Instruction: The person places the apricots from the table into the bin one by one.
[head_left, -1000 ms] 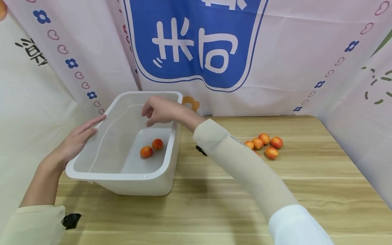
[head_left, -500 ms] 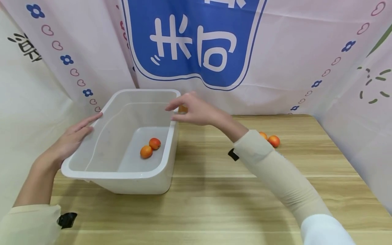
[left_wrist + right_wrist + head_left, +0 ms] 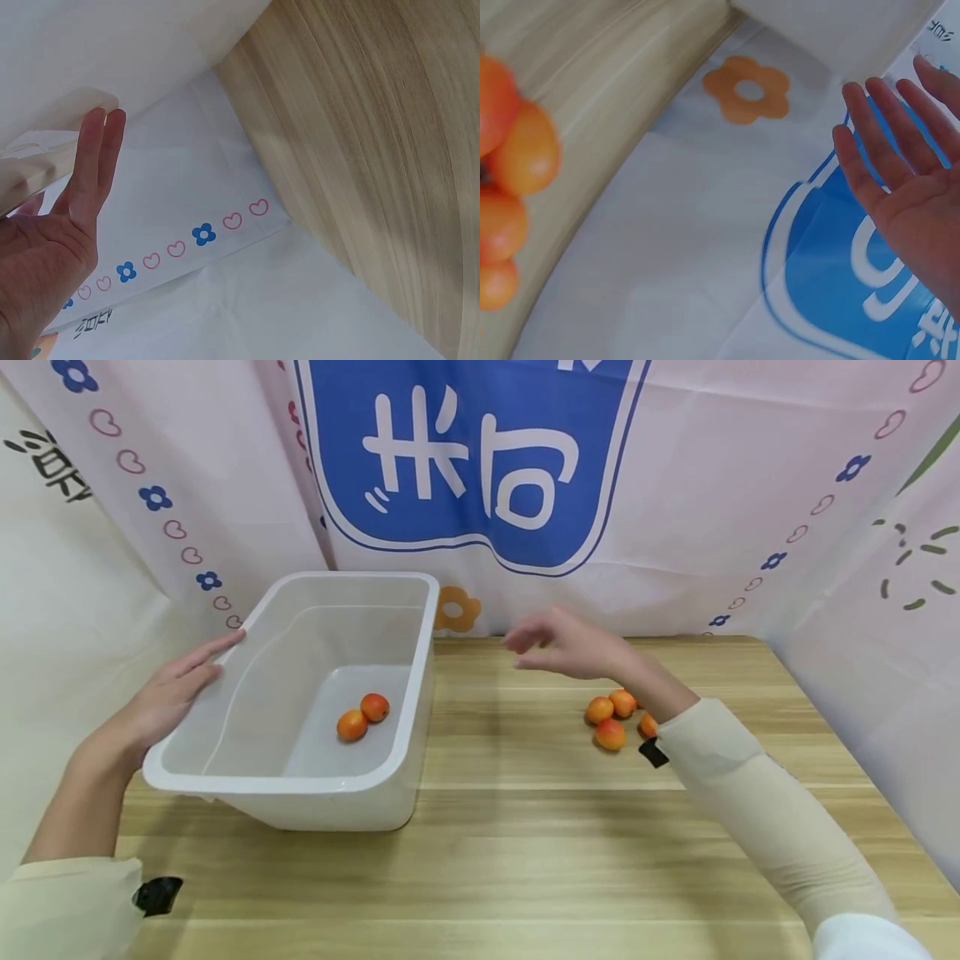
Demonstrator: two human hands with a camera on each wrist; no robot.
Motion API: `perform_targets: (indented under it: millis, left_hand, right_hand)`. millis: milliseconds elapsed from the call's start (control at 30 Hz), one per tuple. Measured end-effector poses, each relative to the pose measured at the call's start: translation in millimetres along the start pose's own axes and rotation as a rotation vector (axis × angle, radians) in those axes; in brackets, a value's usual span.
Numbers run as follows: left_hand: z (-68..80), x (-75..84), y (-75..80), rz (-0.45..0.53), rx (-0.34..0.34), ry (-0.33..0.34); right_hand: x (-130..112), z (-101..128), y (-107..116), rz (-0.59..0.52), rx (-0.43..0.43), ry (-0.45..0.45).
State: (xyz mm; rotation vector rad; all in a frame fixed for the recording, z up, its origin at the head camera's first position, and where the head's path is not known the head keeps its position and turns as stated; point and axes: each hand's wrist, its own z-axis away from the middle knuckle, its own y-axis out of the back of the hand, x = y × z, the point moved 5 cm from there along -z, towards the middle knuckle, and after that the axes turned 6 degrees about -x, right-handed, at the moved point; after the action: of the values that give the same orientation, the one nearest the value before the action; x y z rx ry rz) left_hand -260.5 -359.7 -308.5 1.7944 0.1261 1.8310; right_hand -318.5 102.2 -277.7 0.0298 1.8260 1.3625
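A deep white plastic tub (image 3: 431, 635) stands at the left of the wooden table. Two small orange-red oval fruits (image 3: 352, 725) lie side by side on its floor. My left hand (image 3: 168, 697) rests on the tub's left rim; in the left wrist view its straight fingers (image 3: 88, 161) touch the outer wall. Right of the tub, my right hand (image 3: 573, 645) is in the air above the back of the table, holding nothing. Its palm and spread, relaxed fingers show in the right wrist view. Several more such fruits (image 3: 610, 735) sit near it, partly hidden by the forearm.
A white cloth with a blue printed sign (image 3: 480, 460) hangs behind the table (image 3: 495, 877), with an orange flower (image 3: 453, 610) printed low on it. Pale cloths also hang at both sides. The table's back edge runs close to the cloth.
My right hand has moved from over the tub to the right, across its rim, toward the fruits on the table. My left hand has stayed at the left rim.
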Motion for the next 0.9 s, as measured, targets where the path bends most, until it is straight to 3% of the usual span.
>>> perform_targets:
  millis: [200, 533, 900]
  left_hand:
    - [-0.3, 1.7, -0.2, -0.007, -0.003, -0.027]
    - [0.1, 1.9, -1.6, 0.016, -0.016, -0.022]
    - [1.0, 3.4, -2.7, -0.006, -0.013, -0.004]
  right_hand:
    - [37, 31, 7, 0.010, -0.033, -0.121]
    - [87, 82, 22, -0.028, 0.015, -0.236]
    - [128, 115, 24, 0.003, -0.035, -0.368]
